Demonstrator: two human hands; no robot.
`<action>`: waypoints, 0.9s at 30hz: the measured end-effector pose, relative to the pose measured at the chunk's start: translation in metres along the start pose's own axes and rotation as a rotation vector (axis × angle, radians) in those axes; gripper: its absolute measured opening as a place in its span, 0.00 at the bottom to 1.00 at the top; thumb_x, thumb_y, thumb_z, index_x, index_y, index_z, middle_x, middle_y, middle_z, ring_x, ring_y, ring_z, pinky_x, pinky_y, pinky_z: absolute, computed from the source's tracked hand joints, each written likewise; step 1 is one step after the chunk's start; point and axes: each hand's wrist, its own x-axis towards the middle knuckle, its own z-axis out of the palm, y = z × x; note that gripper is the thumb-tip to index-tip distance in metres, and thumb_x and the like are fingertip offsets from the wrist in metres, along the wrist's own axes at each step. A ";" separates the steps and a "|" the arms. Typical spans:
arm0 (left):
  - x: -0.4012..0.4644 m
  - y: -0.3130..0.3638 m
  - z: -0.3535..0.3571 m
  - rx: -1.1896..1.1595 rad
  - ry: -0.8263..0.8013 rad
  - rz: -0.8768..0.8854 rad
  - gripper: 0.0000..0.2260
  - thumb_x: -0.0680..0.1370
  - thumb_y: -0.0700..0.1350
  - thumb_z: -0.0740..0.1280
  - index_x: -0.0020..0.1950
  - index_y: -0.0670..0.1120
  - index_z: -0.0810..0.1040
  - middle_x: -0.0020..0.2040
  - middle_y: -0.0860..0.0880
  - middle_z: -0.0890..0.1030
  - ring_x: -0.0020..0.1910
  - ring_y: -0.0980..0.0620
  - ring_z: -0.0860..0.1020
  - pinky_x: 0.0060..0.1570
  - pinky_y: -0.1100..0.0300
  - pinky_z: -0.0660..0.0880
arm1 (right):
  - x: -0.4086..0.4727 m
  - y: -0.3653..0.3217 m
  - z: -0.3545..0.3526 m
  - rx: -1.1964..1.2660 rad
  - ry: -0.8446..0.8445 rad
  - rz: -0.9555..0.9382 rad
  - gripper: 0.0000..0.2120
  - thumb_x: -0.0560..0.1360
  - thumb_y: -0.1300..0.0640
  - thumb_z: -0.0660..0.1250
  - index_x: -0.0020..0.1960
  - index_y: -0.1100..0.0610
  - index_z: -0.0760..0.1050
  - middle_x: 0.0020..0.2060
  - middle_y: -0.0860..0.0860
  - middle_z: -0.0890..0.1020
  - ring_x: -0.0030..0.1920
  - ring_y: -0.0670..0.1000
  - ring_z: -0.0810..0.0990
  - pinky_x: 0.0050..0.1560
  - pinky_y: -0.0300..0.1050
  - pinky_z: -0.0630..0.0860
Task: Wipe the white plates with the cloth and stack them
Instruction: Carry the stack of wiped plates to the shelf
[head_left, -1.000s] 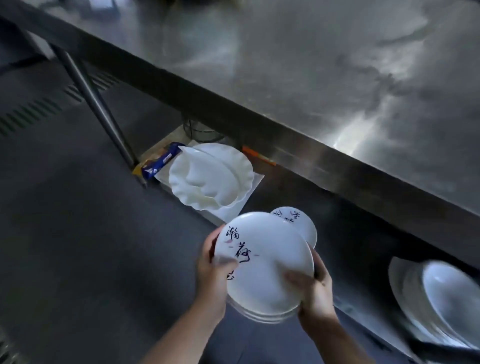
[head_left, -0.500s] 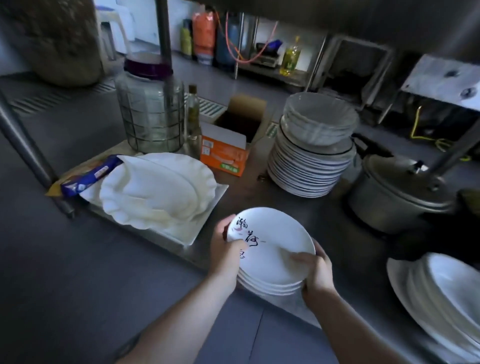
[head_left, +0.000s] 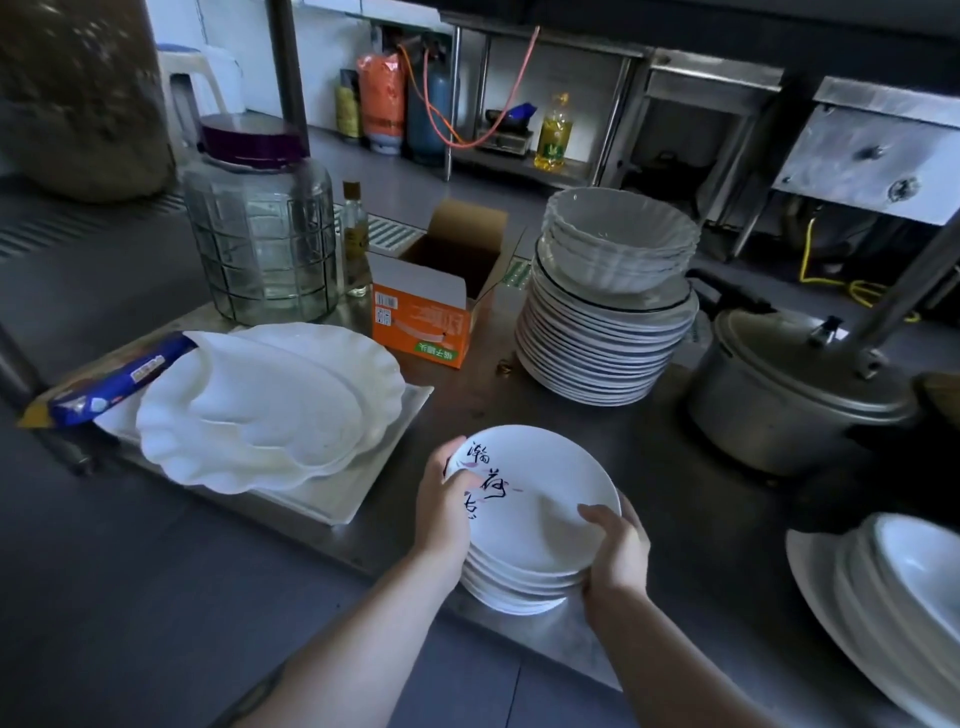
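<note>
White plates (head_left: 535, 525) sit in a small stack at the near edge of a steel shelf (head_left: 685, 499), the top one marked with dark brush lettering. The left hand (head_left: 447, 506) grips the stack's left rim, thumb curled over the top plate. The right hand (head_left: 615, 553) grips the right rim, fingers wrapped under and thumb on top. To the left lie scalloped white dishes (head_left: 260, 410) on a flat white tray (head_left: 332, 501), with a blue packet (head_left: 111, 384) at their far left edge. Farther back stand a glass jar (head_left: 260, 228), an open orange box (head_left: 436, 306) and a tall pile of plates (head_left: 602, 338) topped with bowls (head_left: 618, 239). A metal pot (head_left: 784, 395) sits at right, and more white dishes (head_left: 893, 603) lie near right.
</note>
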 end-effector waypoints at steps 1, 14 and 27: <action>0.002 -0.001 0.000 -0.006 0.001 -0.015 0.21 0.64 0.44 0.64 0.57 0.53 0.78 0.51 0.52 0.82 0.46 0.56 0.81 0.40 0.63 0.75 | 0.001 0.001 0.001 0.005 0.005 -0.004 0.17 0.67 0.67 0.64 0.53 0.56 0.80 0.50 0.63 0.82 0.45 0.60 0.78 0.45 0.51 0.74; 0.024 -0.018 0.011 0.144 0.042 0.075 0.15 0.75 0.51 0.65 0.62 0.57 0.79 0.56 0.59 0.81 0.56 0.58 0.78 0.53 0.59 0.76 | 0.024 0.001 0.004 0.002 0.011 -0.050 0.13 0.71 0.63 0.63 0.51 0.52 0.81 0.45 0.56 0.83 0.44 0.57 0.80 0.43 0.47 0.75; 0.025 -0.007 0.004 0.503 -0.026 0.128 0.20 0.82 0.49 0.62 0.74 0.51 0.69 0.70 0.53 0.74 0.65 0.55 0.72 0.63 0.61 0.67 | 0.018 -0.010 0.002 -0.360 0.019 -0.077 0.19 0.73 0.60 0.66 0.64 0.52 0.74 0.52 0.54 0.81 0.48 0.55 0.78 0.47 0.46 0.72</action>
